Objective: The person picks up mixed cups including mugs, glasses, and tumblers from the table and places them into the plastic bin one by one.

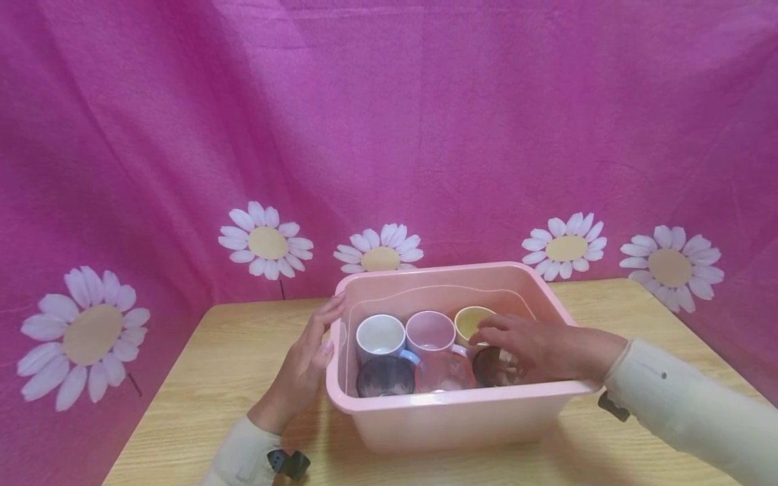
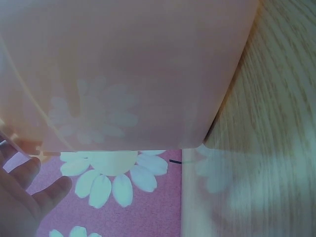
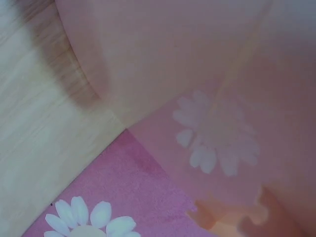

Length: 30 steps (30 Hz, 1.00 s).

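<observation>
In the head view my left hand [image 1: 298, 371] rests against the left rim of a pink plastic bin [image 1: 450, 422], its fingers extended along the edge. My right hand [image 1: 535, 347] reaches over the bin's right side, with its fingers over a brown see-through cup [image 1: 495, 366] and partly across a yellow mug [image 1: 471, 320]. Whether those fingers grip the brown cup I cannot tell. Beside these inside the bin are a white mug [image 1: 381, 334] with a blue handle, a pink mug [image 1: 430, 331], a dark see-through cup [image 1: 385, 376] and a reddish see-through cup [image 1: 445, 372].
The bin stands on a light wooden table [image 1: 243, 351]. A magenta cloth [image 1: 389, 135] printed with large white daisies hangs behind and at the sides. Both wrist views mostly face the bin's outer walls [image 2: 138, 64].
</observation>
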Each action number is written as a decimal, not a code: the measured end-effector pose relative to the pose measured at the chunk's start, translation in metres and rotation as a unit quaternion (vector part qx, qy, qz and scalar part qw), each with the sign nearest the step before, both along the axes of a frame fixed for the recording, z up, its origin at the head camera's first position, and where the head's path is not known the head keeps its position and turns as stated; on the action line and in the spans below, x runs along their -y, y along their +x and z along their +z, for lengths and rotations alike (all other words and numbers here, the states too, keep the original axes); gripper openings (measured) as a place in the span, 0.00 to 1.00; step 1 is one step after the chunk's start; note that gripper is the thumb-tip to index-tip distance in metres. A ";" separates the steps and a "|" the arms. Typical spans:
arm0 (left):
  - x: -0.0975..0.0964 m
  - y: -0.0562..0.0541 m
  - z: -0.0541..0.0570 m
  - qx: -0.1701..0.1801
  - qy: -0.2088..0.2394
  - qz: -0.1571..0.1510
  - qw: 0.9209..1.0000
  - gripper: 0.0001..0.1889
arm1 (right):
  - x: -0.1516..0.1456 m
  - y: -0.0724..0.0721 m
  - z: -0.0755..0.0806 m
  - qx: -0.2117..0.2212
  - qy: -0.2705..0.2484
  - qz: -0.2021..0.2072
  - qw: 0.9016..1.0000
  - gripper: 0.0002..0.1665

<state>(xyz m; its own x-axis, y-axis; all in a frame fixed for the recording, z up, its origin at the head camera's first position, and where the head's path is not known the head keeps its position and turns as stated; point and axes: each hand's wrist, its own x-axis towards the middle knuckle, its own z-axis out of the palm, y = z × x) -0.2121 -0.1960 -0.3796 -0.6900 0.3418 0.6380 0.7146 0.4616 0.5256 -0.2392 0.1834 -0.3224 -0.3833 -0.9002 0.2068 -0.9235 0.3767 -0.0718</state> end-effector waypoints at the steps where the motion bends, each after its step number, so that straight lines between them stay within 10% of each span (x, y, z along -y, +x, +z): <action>1: 0.000 0.000 0.000 0.000 0.000 0.000 1.000 0.27 | 0.000 0.000 0.000 -0.005 -0.001 0.001 1.000 0.32; 30: 0.000 0.001 0.000 -0.006 0.000 0.003 1.000 0.26 | -0.002 0.007 0.006 0.048 -0.049 -0.081 0.994 0.50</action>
